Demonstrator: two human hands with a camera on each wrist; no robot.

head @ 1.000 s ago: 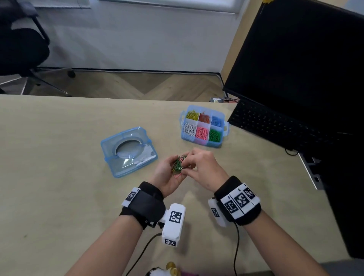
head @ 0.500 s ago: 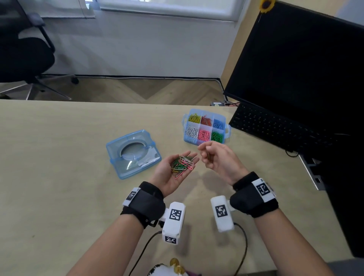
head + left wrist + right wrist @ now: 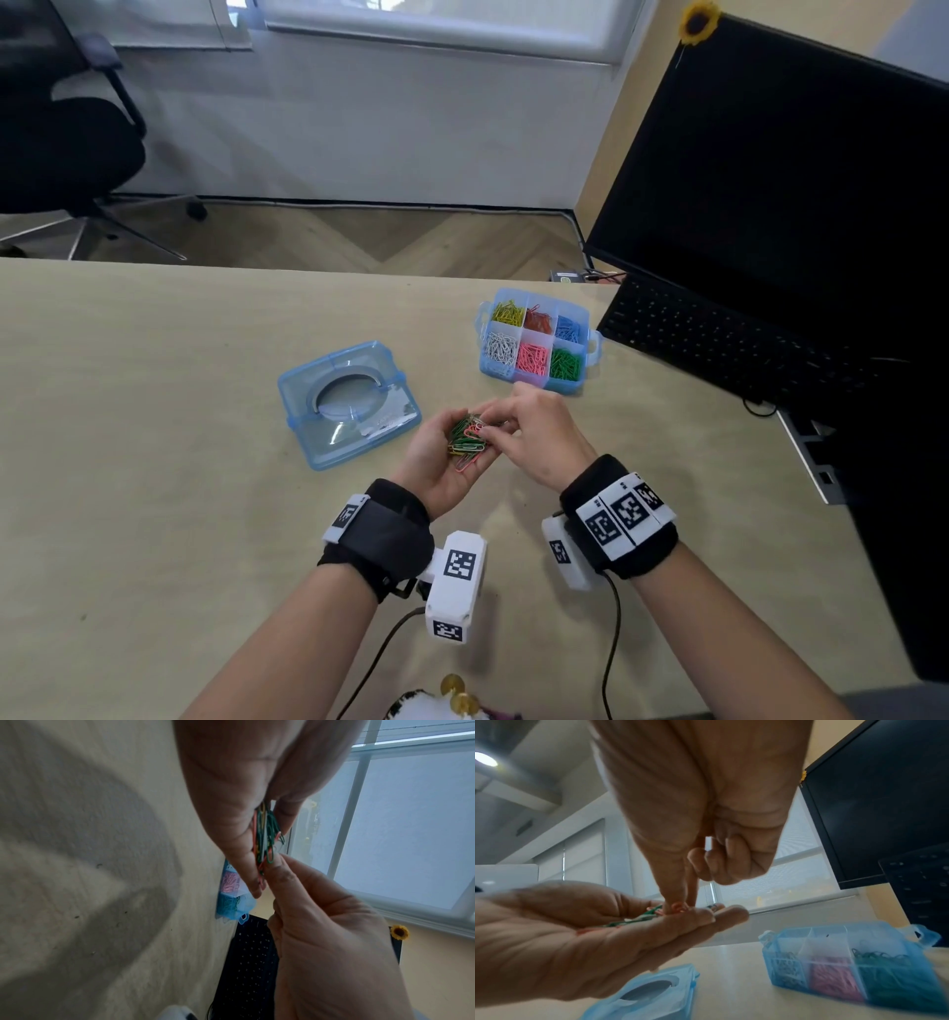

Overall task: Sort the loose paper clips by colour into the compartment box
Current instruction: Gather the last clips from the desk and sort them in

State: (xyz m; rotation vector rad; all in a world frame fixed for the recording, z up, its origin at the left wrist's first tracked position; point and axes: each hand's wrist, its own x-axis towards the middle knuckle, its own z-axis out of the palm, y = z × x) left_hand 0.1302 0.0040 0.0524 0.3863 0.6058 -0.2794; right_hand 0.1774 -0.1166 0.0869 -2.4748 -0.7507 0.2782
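Green, pink and white clips (image 3: 466,438) lie heaped in the left hand (image 3: 442,457), palm up and fingers gently cupped, a little tray so nothing slides off while the other hand hunts. Down comes the right hand (image 3: 534,442): thumb and forefinger pressed together on what looks like a pink clip at the heap's edge, other fingers tucked clear so only one comes away. Both hands hover over the desk (image 3: 154,462), just short of the box (image 3: 537,342), so each drop should be a short reach. Six compartments show sorted colours; pink sits front middle. Lid (image 3: 348,403) lies off to the left, out of the way.
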